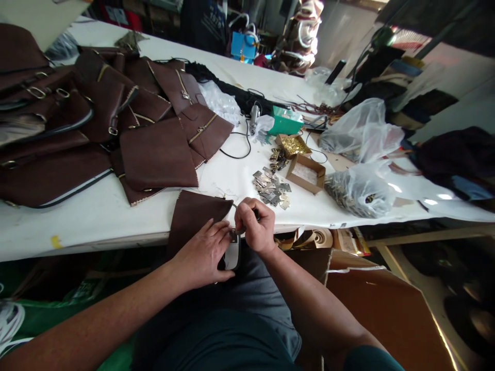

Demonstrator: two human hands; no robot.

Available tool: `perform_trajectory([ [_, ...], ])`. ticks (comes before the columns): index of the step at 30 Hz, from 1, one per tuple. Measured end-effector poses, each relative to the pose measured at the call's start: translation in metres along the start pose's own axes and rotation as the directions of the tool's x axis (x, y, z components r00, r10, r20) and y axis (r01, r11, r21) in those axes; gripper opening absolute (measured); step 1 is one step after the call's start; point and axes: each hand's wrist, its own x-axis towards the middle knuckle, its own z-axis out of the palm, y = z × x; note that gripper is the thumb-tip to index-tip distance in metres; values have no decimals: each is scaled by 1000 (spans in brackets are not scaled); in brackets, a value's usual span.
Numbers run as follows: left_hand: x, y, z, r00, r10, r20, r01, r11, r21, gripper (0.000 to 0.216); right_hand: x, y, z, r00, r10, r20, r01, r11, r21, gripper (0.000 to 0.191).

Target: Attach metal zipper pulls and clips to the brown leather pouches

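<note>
A dark brown leather piece [193, 214] with a zigzag-cut edge hangs over the table's front edge toward my lap. My left hand [204, 252] grips its near part, fingers laid across it and thumb apart at the lower side. Beside those fingers, a grey lining [232, 256] shows, with a small dark metal plate [233, 236] on it. Just above the plate, my right hand [255, 224] is closed in a fist around a tool with a dark handle [257, 214]; the tool's working end is hidden. Loose metal plates [270, 188] lie in a heap beyond my right hand.
Brown leather bag parts [158, 154] with zippers are piled at the left of the white table [162, 234]. Small cardboard boxes [307, 174], one with gold-coloured pieces [294, 145], stand right of centre. Plastic bags [363, 190] lie farther right. A large carton [379, 304] stands below.
</note>
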Motion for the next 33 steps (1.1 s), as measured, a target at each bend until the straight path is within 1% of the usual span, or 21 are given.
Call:
perform_trajectory([
  [3, -1, -2, 1, 1000, 15, -20, -15, 1000, -21, 80, -1, -13, 0, 992, -110, -66, 111, 994, 14, 41],
  [4, -1, -2, 1, 999, 19, -26, -20, 999, -37, 80, -2, -14, 1, 988, -137, -65, 137, 991, 7, 40],
  [6, -1, -3, 0, 999, 18, -37, -21, 997, -71, 84, -5, -10, 3, 985, -174, -11, 174, 985, -19, 39],
  [8, 0, -3, 0, 999, 14, -36, -17, 996, -87, 88, -8, -1, 4, 983, -174, 58, 177, 983, -51, 38],
  [10, 1, -3, 0, 1000, 8, -24, -10, 997, -82, 89, -10, 7, 2, 982, -163, 92, 171, 982, -83, 38],
  [12, 2, -2, -1, 1000, 2, -14, -3, 997, -78, 87, -11, 11, -1, 982, -166, 90, 175, 980, -93, 37],
  [16, 3, -1, -2, 1000, -6, -2, 6, 997, -78, 87, -11, 13, -1, 978, -204, 54, 207, 977, -51, 36],
  [18, 2, 0, -1, 1000, -7, 9, 8, 998, -62, 87, -12, 14, -1, 982, -182, 47, 185, 981, -64, 36],
  [20, 1, 1, -1, 1000, -7, 11, 8, 999, -39, 86, -15, 11, -6, 988, -144, 54, 150, 982, -115, 37],
  [22, 0, 2, 0, 1000, -1, -1, 1, 1000, -11, 84, -23, 5, -17, 996, -85, 33, 90, 977, -194, 41],
  [23, -1, 2, 1, 1000, 6, -13, -6, 1000, 4, 82, -31, 3, -24, 1000, -30, -8, 28, 971, -237, 43],
  [24, -2, 2, 1, 1000, 13, -27, -12, 1000, 19, 80, -40, 1, -30, 996, 51, -68, -67, 961, -268, 45],
  [25, -3, 3, 1, 999, 23, -42, -21, 999, 34, 78, -52, 1, -35, 979, 159, -131, -190, 941, -279, 46],
  [26, -3, 4, 2, 998, 34, -56, -31, 998, 48, 75, -65, 4, -38, 941, 288, -176, -328, 904, -274, 47],
  [27, -4, 4, 2, 997, 45, -68, -40, 997, 63, 71, -79, 9, -39, 886, 422, -193, -460, 850, -255, 46],
  [28, -4, 6, 3, 996, 53, -78, -47, 996, 78, 68, -92, 15, -37, 820, 543, -180, -571, 789, -226, 45],
  [29, -4, 7, 4, 995, 57, -86, -49, 995, 92, 64, -104, 23, -33, 758, 635, -149, -652, 733, -192, 45],
  [30, -4, 10, 4, 994, 60, -90, -50, 993, 107, 59, -114, 30, -28, 708, 696, -120, -706, 691, -157, 47],
  [31, -5, 13, 3, 994, 61, -92, -49, 991, 124, 54, -122, 35, -23, 679, 727, -106, -734, 669, -115, 47],
  [32, -6, 17, 1, 994, 60, -90, -47, 989, 140, 50, -126, 37, -19, 674, 732, -103, -739, 670, -75, 46],
  [33, -7, 21, -3, 994, 61, -88, -47, 987, 155, 49, -126, 36, -18, 692, 715, -95, -721, 691, -52, 42],
])
